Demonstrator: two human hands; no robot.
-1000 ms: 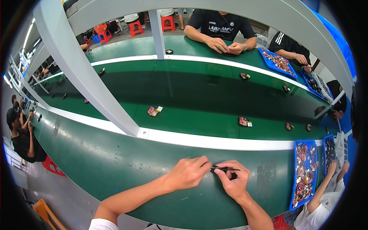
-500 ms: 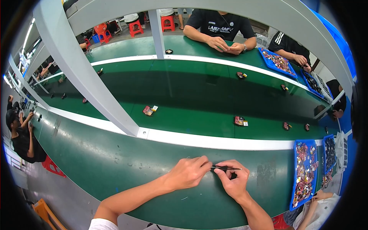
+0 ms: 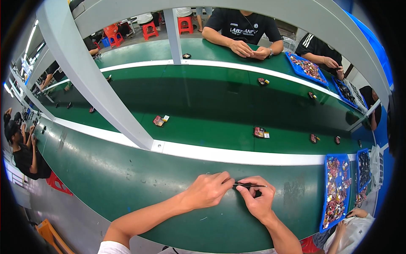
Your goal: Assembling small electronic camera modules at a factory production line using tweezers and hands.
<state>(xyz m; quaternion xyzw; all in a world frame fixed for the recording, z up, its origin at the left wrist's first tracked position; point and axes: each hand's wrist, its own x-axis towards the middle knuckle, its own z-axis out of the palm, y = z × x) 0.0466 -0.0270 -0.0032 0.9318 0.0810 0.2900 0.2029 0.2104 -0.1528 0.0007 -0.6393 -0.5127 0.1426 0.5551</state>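
Over the green bench, my two hands meet almost fingertip to fingertip. My right hand [image 3: 259, 202] is closed round a slim black pointed tool [image 3: 253, 185]. It looks like tweezers, and its thin end points to the right. My left hand [image 3: 207, 190] is pinched closed at the tool's other end. A dark bit shows between the hands, but the left fingers hide what they grip.
A blue tray [image 3: 325, 203] of small colourful parts stands to my right, with a blue tray of black parts [image 3: 363, 169] behind. Beyond the white rail [image 3: 203, 157], a green conveyor belt [image 3: 203, 135] carries small red-black pieces [image 3: 160, 121]. A grey post [image 3: 101, 84] rises at left; co-workers sit around.
The pieces on the belt have shifted slightly to the left. My hands and the tool have barely moved. Co-workers' hands across the belt and at right have changed position a little.
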